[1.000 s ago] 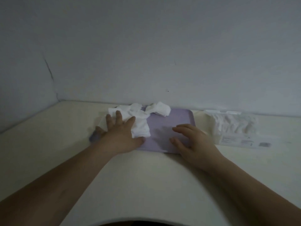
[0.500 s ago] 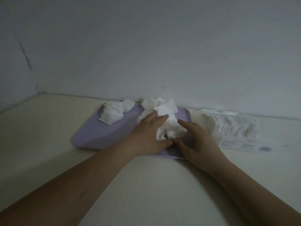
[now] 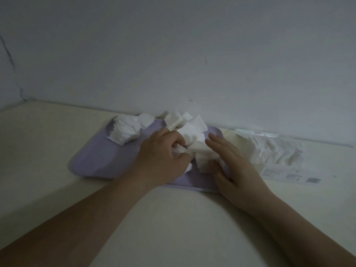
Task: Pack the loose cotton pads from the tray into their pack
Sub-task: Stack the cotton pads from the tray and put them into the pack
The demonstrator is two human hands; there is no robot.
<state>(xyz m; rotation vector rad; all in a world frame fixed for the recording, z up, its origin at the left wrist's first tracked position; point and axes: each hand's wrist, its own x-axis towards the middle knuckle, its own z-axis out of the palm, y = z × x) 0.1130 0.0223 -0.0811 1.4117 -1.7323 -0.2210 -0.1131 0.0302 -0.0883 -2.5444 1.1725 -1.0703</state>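
Observation:
A lilac tray point(image 3: 100, 158) lies on the cream table near the wall. On its right half sits a heap of white cotton pads point(image 3: 194, 137). My left hand point(image 3: 163, 157) curls its fingers round the left side of that heap. My right hand point(image 3: 231, 162) presses its straight fingers against the heap's right side. A smaller bunch of pads point(image 3: 127, 132) rests at the tray's far left corner. The clear plastic pack point(image 3: 277, 155), holding several pads, lies to the right of the tray, label towards me.
The pale wall point(image 3: 192, 64) rises directly behind the tray and pack. Bare cream tabletop point(image 3: 173, 218) stretches in front of the tray and to its left.
My left hand swept pads from the tray's left side across to the right, then curled round them. My right hand closed in on the heap from the right.

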